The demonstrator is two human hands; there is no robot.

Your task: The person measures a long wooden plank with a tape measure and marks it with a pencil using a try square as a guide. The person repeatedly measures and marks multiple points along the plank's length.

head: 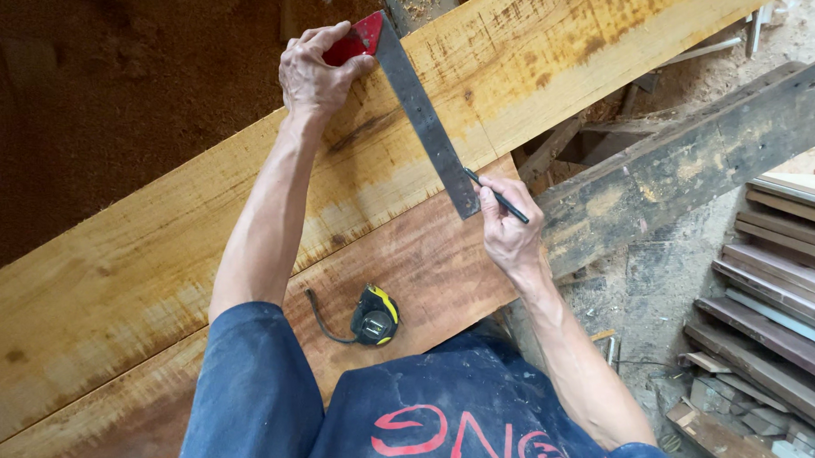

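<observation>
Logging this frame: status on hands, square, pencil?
Left hand pins the square's red handle. Right hand holds pencil at steel blade on plank. Tape measure lies clear.

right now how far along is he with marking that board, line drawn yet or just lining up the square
Done: the try square lies across the wide plank, and the tape measure is set aside on the nearer board. In hand: the left hand presses the square's red stock at the far edge while the right hand holds a pencil at the blade's near end. Left: no drawn line is visible along the blade.
</observation>
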